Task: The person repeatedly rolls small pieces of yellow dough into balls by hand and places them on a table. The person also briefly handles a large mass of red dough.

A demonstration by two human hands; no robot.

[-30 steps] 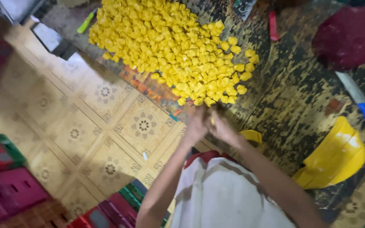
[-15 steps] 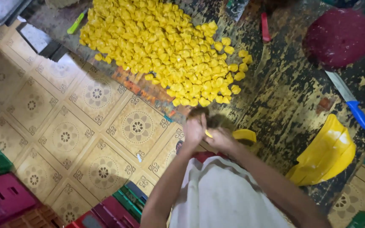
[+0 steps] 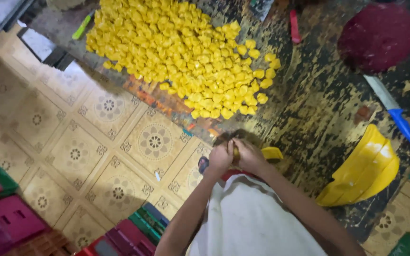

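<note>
A small yellow piece [image 3: 236, 154], only a sliver of it showing, sits pinched between the two hands at the near edge of the dark, paint-worn worktop [image 3: 319, 104]. The left hand [image 3: 220, 159] and the right hand [image 3: 249, 156] are pressed together around it, fingers curled shut on the piece, knuckles touching; what shape the piece has cannot be told, since the fingers cover most of it. Both bare forearms run down from the hands over a white cloth [image 3: 247, 223] lying across the person's lap.

Just beside the right hand, on the worktop edge, lies a small flat yellow plastic bit [image 3: 272, 152]. Beyond the hands, spread over the far part of the worktop, is a big heap of small folded yellow pieces [image 3: 176, 47], packed close and reaching nearly to the worktop's near edge. To the right of the hands rests a curved yellow plastic bowl [image 3: 364, 168], tilted on its side. Above it lies a knife with a blue handle [image 3: 394, 116] and a pale blade, and further up a round dark red lid [image 3: 380, 35]. A small red stick-like tool [image 3: 294, 26] lies near the heap's far right side, and a green one [image 3: 82, 26] at its left.

Left of the worktop is a floor of beige patterned tiles [image 3: 72, 151], with red and green plastic crates [image 3: 5, 208] at the lower left.
</note>
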